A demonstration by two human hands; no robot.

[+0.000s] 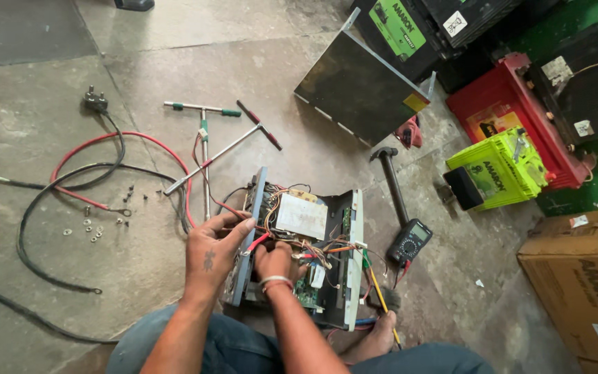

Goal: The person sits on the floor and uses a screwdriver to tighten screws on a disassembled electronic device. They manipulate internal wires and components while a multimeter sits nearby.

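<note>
- Opened electronic unit: we record a grey metal chassis with its cover off, standing on the concrete floor just ahead of the knees. Both side panels stand upright, the right one pale grey.
- Interior: we note a pale rectangular plate lying on top at the middle, a green circuit board low at the near end, and a tangle of red, orange, black and white wires running across the middle.
- Contact: we note fingers laid on the left panel and others among the wiring.
</note>
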